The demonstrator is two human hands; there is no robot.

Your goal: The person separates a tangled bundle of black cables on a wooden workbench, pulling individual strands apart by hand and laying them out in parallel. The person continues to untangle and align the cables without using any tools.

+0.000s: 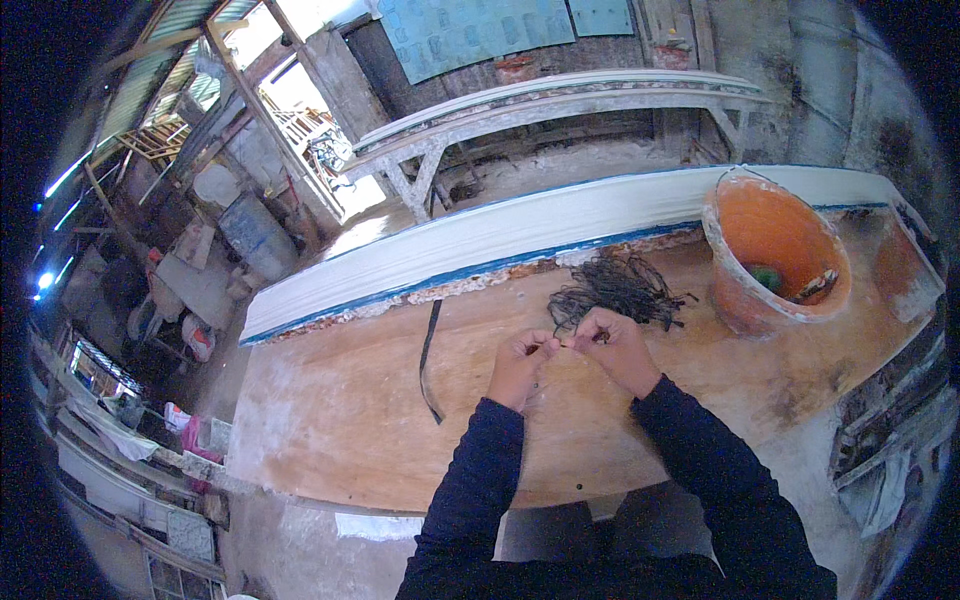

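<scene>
Over the wooden tabletop (pixel 340 420), my left hand (pixel 522 366) and my right hand (pixel 616 348) meet with their fingertips pinched close together. Whatever they pinch is too small and thin to make out. Just beyond my right hand lies a tangled heap of thin black strips (pixel 622 286), some of its loops reaching down toward my fingers. To the left of my left hand, a single flat black strip (pixel 428 365) lies by itself, slightly curved.
Along the table's far edge runs a long white moulding (pixel 480 240) with a blue lower edge and crumbly plaster beside it. An orange bucket (pixel 740 290), smeared with white, stands at the right. Behind is a white-stained bench (pixel 560 105); a blue drum (pixel 255 232) stands at the left.
</scene>
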